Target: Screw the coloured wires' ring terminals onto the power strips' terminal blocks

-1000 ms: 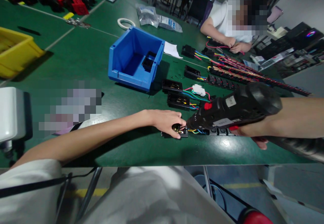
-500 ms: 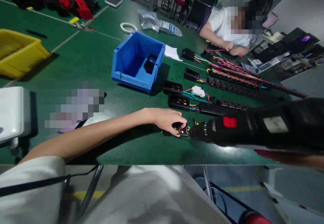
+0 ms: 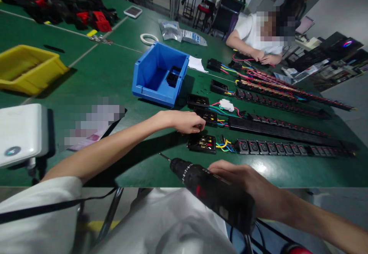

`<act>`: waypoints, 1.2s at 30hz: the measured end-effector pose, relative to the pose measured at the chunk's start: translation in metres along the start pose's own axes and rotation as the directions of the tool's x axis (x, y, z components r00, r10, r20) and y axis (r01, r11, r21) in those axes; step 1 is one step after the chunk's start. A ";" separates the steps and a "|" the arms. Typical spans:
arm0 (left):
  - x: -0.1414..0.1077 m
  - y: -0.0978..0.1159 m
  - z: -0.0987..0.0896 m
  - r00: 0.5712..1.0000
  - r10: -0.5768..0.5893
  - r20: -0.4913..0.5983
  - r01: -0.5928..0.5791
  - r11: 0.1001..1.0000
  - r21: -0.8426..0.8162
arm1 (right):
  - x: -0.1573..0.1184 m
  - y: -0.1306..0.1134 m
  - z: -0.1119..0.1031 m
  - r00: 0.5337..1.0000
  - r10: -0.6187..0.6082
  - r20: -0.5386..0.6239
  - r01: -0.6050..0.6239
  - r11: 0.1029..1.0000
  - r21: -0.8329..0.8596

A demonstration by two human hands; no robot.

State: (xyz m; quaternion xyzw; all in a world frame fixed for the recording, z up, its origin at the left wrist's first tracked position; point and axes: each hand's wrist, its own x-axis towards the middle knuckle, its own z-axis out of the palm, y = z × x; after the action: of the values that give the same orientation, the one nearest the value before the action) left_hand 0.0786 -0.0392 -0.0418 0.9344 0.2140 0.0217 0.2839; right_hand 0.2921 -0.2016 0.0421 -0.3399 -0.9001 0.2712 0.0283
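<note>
My left hand (image 3: 188, 122) is closed, its fingers curled inward just above the gap between two black socket housings. What its fingertips hold, if anything, is hidden. Below it lies the nearest open black housing (image 3: 201, 143), with brass contacts inside and yellow, green and blue wires leading to a long black strip of sockets (image 3: 266, 148). Partly behind my left hand is a second housing (image 3: 210, 117). My right hand (image 3: 238, 177) grips a black cordless screwdriver (image 3: 212, 194). Its bit (image 3: 165, 156) points up and left, free of the housings.
A blue bin (image 3: 152, 91) with black parts stands beyond my left hand. Further left are a yellow bin (image 3: 31, 81) and a white device (image 3: 24, 131). More wired strips (image 3: 267, 99) lie to the right. A co-worker (image 3: 253, 35) handles wires across the table (image 3: 100, 70).
My left hand has left the nearest housing and moved slightly away from me. My right hand has brought the screwdriver left and toward me, off the housing. Another person's hand appears at upper left.
</note>
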 end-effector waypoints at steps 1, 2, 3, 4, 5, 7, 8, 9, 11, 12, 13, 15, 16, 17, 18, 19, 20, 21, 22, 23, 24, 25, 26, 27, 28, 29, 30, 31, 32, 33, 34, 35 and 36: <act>-0.001 -0.001 -0.001 1.000 -0.007 0.015 0.007 1.000 -0.001 | 0.004 0.002 0.009 1.000 0.016 0.014 -0.015 1.000 -0.013; -0.001 -0.002 -0.002 1.000 -0.011 0.026 0.011 1.000 -0.002 | 0.008 0.004 0.019 0.998 0.039 0.040 -0.038 0.999 -0.024; -0.002 -0.003 -0.003 0.999 -0.015 0.032 0.015 1.000 -0.002 | 0.012 0.005 0.029 0.998 0.055 0.042 -0.053 0.997 -0.052; -0.003 -0.004 -0.004 0.999 -0.018 0.036 0.018 1.000 0.003 | 0.016 0.007 0.039 0.997 0.069 0.026 -0.067 0.994 -0.087; -0.004 -0.005 -0.006 0.999 -0.024 0.042 0.024 1.000 0.009 | 0.021 0.008 0.049 0.997 0.072 -0.004 -0.072 0.990 -0.117; -0.006 -0.006 -0.009 0.996 -0.043 0.072 0.042 0.999 0.017 | 0.029 0.010 0.067 0.995 0.078 -0.055 -0.085 0.985 -0.149; -0.008 -0.006 -0.010 0.994 -0.058 0.092 0.057 0.998 0.016 | 0.034 0.010 0.075 0.994 0.076 -0.083 -0.088 0.984 -0.153; -0.009 -0.006 -0.012 0.991 -0.074 0.112 0.073 0.997 0.013 | 0.037 0.011 0.081 0.991 0.070 -0.110 -0.086 0.985 -0.151; -0.012 -0.005 -0.014 0.985 -0.105 0.139 0.106 0.994 0.004 | 0.044 0.011 0.092 0.986 0.042 -0.160 -0.065 0.988 -0.139; -0.012 -0.004 -0.013 0.983 -0.119 0.142 0.121 0.993 -0.005 | 0.048 0.011 0.096 0.983 0.027 -0.182 -0.053 0.989 -0.137; -0.012 -0.004 -0.013 0.982 -0.134 0.136 0.137 0.990 -0.015 | 0.051 0.012 0.099 0.979 0.016 -0.202 -0.045 0.989 -0.142; -0.012 -0.002 -0.009 0.979 -0.166 0.117 0.172 0.984 -0.038 | 0.056 0.014 0.105 0.972 0.005 -0.233 -0.046 0.984 -0.170; -0.011 -0.001 -0.007 0.978 -0.181 0.108 0.186 0.981 -0.045 | 0.059 0.015 0.108 0.970 0.003 -0.244 -0.051 0.981 -0.189; -0.010 -0.001 -0.005 0.977 -0.190 0.102 0.195 0.980 -0.046 | 0.061 0.016 0.110 0.968 0.000 -0.252 -0.054 0.977 -0.205; -0.010 -0.001 -0.004 0.976 -0.191 0.099 0.196 0.980 -0.039 | 0.062 0.017 0.112 0.966 -0.002 -0.258 -0.056 0.975 -0.215; -0.010 0.000 -0.002 0.977 -0.189 0.097 0.193 0.981 -0.031 | 0.064 0.018 0.114 0.965 -0.003 -0.262 -0.055 0.975 -0.216; -0.009 0.000 -0.002 0.978 -0.184 0.094 0.187 0.982 -0.024 | 0.065 0.018 0.114 0.964 -0.004 -0.264 -0.054 0.975 -0.214; -0.009 0.000 -0.002 0.980 -0.180 0.090 0.182 0.983 -0.018 | 0.065 0.018 0.115 0.964 -0.005 -0.265 -0.053 0.976 -0.212; -0.009 0.000 -0.002 0.980 -0.179 0.090 0.181 0.983 -0.014 | 0.066 0.017 0.115 0.965 -0.005 -0.263 -0.053 0.976 -0.212; -0.009 0.001 -0.003 0.981 -0.175 0.088 0.177 0.984 -0.013 | 0.066 0.016 0.114 0.966 -0.003 -0.258 -0.055 0.975 -0.216; -0.009 0.001 -0.004 0.981 -0.175 0.090 0.176 0.984 -0.010 | 0.065 0.015 0.113 0.968 -0.002 -0.251 -0.057 0.972 -0.226; -0.009 0.001 -0.005 0.981 -0.172 0.092 0.173 0.985 -0.007 | 0.065 0.014 0.112 0.969 -0.003 -0.245 -0.057 0.969 -0.239; -0.010 0.002 -0.006 0.982 -0.168 0.087 0.169 0.986 -0.003 | 0.065 0.012 0.111 0.971 -0.007 -0.240 -0.055 0.966 -0.253; -0.010 0.002 -0.008 0.983 -0.164 0.077 0.165 0.986 -0.001 | 0.064 0.011 0.110 0.973 -0.016 -0.231 -0.048 0.963 -0.266; -0.010 0.001 -0.009 0.985 -0.160 0.060 0.160 0.987 0.000 | 0.063 0.010 0.109 0.975 -0.029 -0.221 -0.034 0.961 -0.276; -0.010 0.001 -0.009 0.987 -0.153 0.039 0.153 0.988 0.004 | 0.061 0.010 0.107 0.976 -0.046 -0.211 -0.015 0.960 -0.279; -0.010 0.000 -0.010 0.989 -0.145 0.020 0.145 0.989 0.012 | 0.059 0.010 0.105 0.977 -0.068 -0.204 0.010 0.963 -0.271; -0.010 -0.001 -0.011 0.991 -0.133 0.007 0.133 0.991 0.024 | 0.057 0.012 0.102 0.976 -0.092 -0.199 0.040 0.967 -0.250; -0.010 -0.001 -0.011 0.993 -0.119 0.002 0.119 0.992 0.042 | 0.054 0.014 0.097 0.971 -0.120 -0.206 0.074 0.973 -0.218; -0.010 -0.001 -0.012 0.995 -0.101 -0.005 0.101 0.993 0.063 | 0.050 0.018 0.091 0.962 -0.149 -0.230 0.110 0.979 -0.175; -0.010 0.000 -0.012 0.997 -0.081 -0.020 0.082 0.993 0.083 | 0.047 0.023 0.082 0.948 -0.169 -0.269 0.140 0.983 -0.122; -0.008 0.002 -0.012 0.997 -0.061 -0.040 0.065 0.993 0.097 | 0.043 0.029 0.072 0.930 -0.174 -0.323 0.160 0.985 -0.068; -0.007 0.004 -0.012 0.997 -0.040 -0.066 0.046 0.994 0.102 | 0.040 0.037 0.060 0.907 -0.159 -0.391 0.167 0.986 -0.013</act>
State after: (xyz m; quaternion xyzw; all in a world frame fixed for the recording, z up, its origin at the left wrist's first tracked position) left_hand 0.0719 -0.0388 -0.0287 0.9418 0.2438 0.0342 0.2288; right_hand 0.2690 -0.1815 -0.0333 -0.3106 -0.8986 0.2041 0.2333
